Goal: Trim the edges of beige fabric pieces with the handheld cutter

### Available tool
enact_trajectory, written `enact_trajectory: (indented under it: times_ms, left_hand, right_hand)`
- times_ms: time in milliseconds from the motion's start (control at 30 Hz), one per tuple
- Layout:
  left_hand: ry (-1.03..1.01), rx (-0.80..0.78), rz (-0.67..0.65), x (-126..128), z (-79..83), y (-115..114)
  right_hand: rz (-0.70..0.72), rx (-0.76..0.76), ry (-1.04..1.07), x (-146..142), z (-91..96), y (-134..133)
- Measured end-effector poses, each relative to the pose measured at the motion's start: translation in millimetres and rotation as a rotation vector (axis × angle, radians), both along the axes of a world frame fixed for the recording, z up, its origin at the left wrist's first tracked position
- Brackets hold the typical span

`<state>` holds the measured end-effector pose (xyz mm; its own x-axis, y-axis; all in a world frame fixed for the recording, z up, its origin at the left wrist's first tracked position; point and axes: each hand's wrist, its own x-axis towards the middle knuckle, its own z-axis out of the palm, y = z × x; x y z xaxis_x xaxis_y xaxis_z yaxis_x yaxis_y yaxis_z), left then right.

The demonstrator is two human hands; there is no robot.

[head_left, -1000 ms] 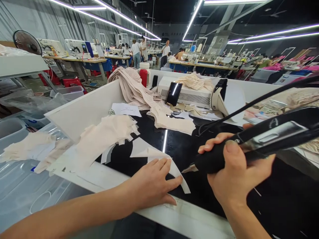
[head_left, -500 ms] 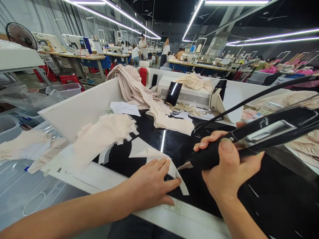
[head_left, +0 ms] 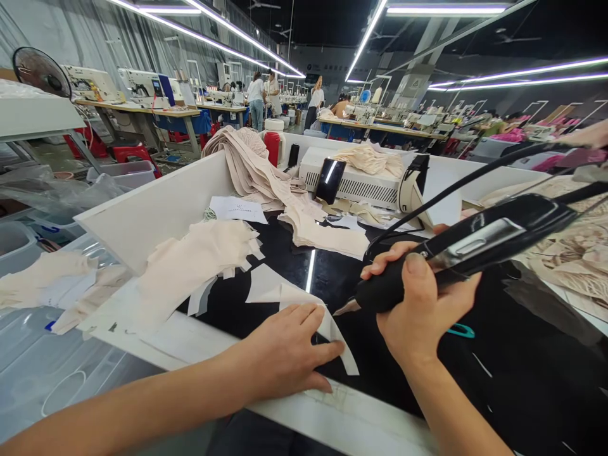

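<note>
My left hand point(head_left: 297, 348) lies with fingers outstretched on a narrow, curved piece of pale fabric point(head_left: 266, 285). The fabric rests on the glossy black work surface point(head_left: 522, 373), near its white front edge. In my right hand point(head_left: 422, 304) is a black corded hand tool point(head_left: 479, 244) with a silver lever and a pointed metal tip. My fingers wrap around its thick front end. The tip is at the fabric's right edge, just beyond my left fingertips; whether it touches the cloth I cannot tell. Behind my right wrist, a teal loop-shaped object point(head_left: 460, 330) shows partly.
Pale fabric pieces point(head_left: 199, 250) lie stacked at left, with more cut strips point(head_left: 323, 235) behind. A phone point(head_left: 330, 180) leans against a white vented box point(head_left: 363, 183). Low white walls point(head_left: 156, 206) edge the table. The tool's black cable point(head_left: 456, 187) runs to the upper right.
My right hand and the tool have shifted slightly left, the tip also a little up. The teal object has come into sight. My left hand has stayed on the fabric.
</note>
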<state>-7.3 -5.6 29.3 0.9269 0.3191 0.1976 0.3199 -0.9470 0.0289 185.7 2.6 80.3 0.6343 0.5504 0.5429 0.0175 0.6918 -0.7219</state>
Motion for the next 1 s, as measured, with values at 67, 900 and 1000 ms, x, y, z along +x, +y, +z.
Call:
enact_trajectory:
  times_ms: [67, 900, 1000]
  left_hand:
    - [0.001, -0.018, -0.003, -0.7, 2.2, 1.7]
    - [-0.052, -0.076, -0.049, -5.0, 1.7, 8.6]
    - [-0.107, -0.168, -0.044, -8.1, 6.8, 14.1]
  right_hand:
    - [0.01, -0.003, -0.018, 0.0, -2.0, 2.3]
    - [0.03, -0.004, -0.087, -2.3, -11.5, 12.3]
    - [0.033, 0.0, -0.087, -0.5, -11.9, 14.9]
